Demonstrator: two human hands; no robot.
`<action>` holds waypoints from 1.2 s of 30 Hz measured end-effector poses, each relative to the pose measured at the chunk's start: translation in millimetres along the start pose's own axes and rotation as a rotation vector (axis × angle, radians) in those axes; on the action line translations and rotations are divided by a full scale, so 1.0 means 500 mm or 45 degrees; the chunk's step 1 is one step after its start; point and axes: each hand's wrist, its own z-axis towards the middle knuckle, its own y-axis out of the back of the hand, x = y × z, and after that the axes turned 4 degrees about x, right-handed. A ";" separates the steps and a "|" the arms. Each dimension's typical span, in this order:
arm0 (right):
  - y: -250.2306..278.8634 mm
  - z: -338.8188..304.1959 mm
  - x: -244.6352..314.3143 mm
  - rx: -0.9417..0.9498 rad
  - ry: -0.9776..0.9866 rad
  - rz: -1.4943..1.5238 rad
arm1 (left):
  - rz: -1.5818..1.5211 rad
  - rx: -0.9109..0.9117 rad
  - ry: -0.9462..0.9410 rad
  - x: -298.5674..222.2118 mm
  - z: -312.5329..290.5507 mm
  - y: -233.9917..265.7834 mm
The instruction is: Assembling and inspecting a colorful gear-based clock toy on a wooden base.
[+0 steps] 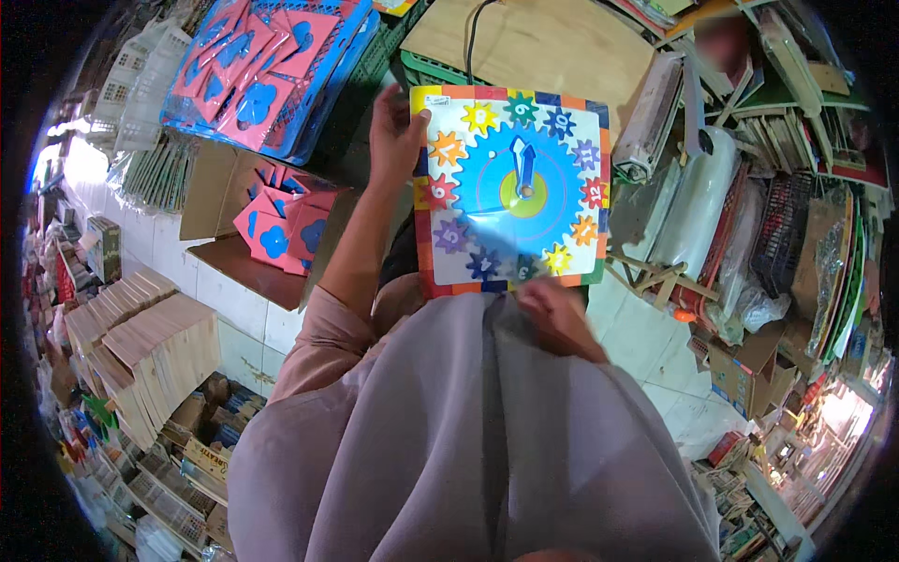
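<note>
The left hand [393, 133] is grasping one clock board [492, 192] with twelve gears [521, 110]; by its bottom, the right hand [554, 307] is showing unclear grip.

Wooden board [571, 47] beneath black cable [470, 51]

Fisheye lens, head-worn, left of its pair; looked steeply down over draped grey cloth [403, 421], nearest it. Squarish multicoloured clock board [482, 201] sat close, above and right of centre; white tiled floor [646, 347] lay farther below. Edges bowed toward black rim.
</note>
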 end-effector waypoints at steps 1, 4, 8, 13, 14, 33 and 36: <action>0.030 -0.011 -0.002 -0.086 0.017 0.122 | 0.008 0.004 0.011 -0.002 0.000 0.002; 0.085 -0.021 0.004 -0.328 0.320 0.172 | -0.003 -0.055 0.084 -0.013 0.009 0.007; 0.118 -0.027 0.046 -0.036 0.027 1.164 | -0.197 0.189 0.611 -0.040 0.013 -0.013; 0.141 -0.080 -0.031 -0.318 -0.022 0.843 | -0.146 0.126 0.607 -0.040 0.043 0.024; 0.157 -0.098 -0.059 -0.459 -0.055 0.716 | -0.214 0.052 0.613 -0.046 0.047 0.025; 0.265 -0.385 -0.457 -0.981 -0.902 -0.623 | -0.019 0.053 0.467 -0.050 0.038 0.020; 0.225 -0.292 -0.404 -0.934 -0.800 -0.370 | -0.110 0.073 0.469 -0.027 0.033 0.016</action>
